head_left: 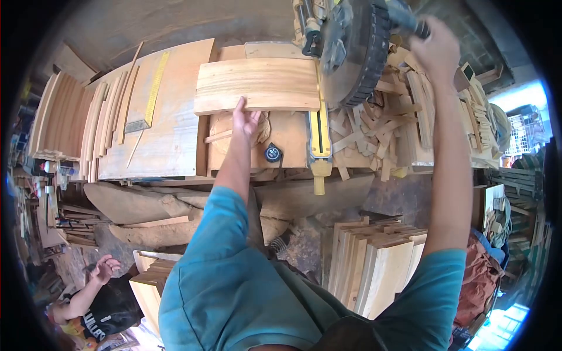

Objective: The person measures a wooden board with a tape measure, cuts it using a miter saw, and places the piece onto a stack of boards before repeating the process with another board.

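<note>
A wide, pale wooden board [257,86] lies across the bench, its right end at the yellow slotted plate [319,134] of a mitre saw. My left hand [248,121] grips the board's near edge, thumb on top and fingers below. At the upper right, my right hand [436,51] is wrapped round the handle [410,20] of the mitre saw [366,52]. The saw head is raised beside the board's right end, and its round blade side looks smeared. A dark round tape measure [273,153] sits just to the right of my left hand, nearer me.
Offcuts [374,134] pile up right of the saw. A try square [143,124] with a yellow blade rests on a sheet at left, beside stacked boards [64,117]. More boards [374,263] stand below the bench. Another person's hand [106,269] shows at lower left.
</note>
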Motion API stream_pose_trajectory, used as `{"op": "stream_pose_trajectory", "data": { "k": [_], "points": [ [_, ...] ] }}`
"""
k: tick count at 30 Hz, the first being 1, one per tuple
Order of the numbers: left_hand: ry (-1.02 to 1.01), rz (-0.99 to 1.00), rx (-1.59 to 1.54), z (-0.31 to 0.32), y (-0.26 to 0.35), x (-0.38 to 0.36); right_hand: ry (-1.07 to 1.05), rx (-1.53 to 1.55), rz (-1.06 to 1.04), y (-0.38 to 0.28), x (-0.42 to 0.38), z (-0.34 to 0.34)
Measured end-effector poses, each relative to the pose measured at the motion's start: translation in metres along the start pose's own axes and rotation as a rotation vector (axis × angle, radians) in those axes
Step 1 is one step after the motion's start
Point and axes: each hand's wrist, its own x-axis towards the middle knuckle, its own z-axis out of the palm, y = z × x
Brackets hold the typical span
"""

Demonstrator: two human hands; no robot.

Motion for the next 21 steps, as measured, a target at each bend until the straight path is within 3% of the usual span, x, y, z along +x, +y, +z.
{"op": "stream_pose_trajectory", "data": {
  "k": [2,5,9,11,13,15,16,17,20,21],
  "points": [
    [-0.097,-0.21,-0.006,-0.014,0.002,0.031,0.072,-0.135,-0.044,0.023,0.068,-0.003],
    [-0.126,-0.141,0.013,-0.022,0.015,0.001,0.048,-0.227,0.027,0.012,0.147,-0.017],
    [-0.071,-0.005,-0.054,-0.061,0.065,-0.093,-0.018,-0.28,0.112,-0.02,0.212,-0.02],
    [-0.226,0.076,-0.12,-0.109,0.104,-0.134,-0.059,-0.248,0.124,-0.013,0.231,-0.015],
    [-0.074,0.189,-0.207,-0.13,0.149,-0.201,-0.096,-0.193,-0.173,0.037,0.255,-0.002],
    [0.01,0.318,-0.23,-0.173,0.191,-0.253,-0.107,0.001,-0.129,0.129,0.267,0.027],
    [0.043,0.38,-0.215,-0.202,0.21,-0.273,-0.125,0.169,-0.077,0.153,0.264,0.03],
    [0.109,0.421,-0.227,-0.206,0.225,-0.308,-0.039,0.233,-0.063,0.133,0.228,0.003],
    [0.156,0.517,-0.19,-0.323,0.266,-0.355,0.093,0.521,-0.008,-0.01,0.049,-0.125],
    [0.264,0.557,-0.22,-0.354,0.275,-0.372,0.053,0.625,0.016,-0.032,-0.001,-0.153]
  ]
}}
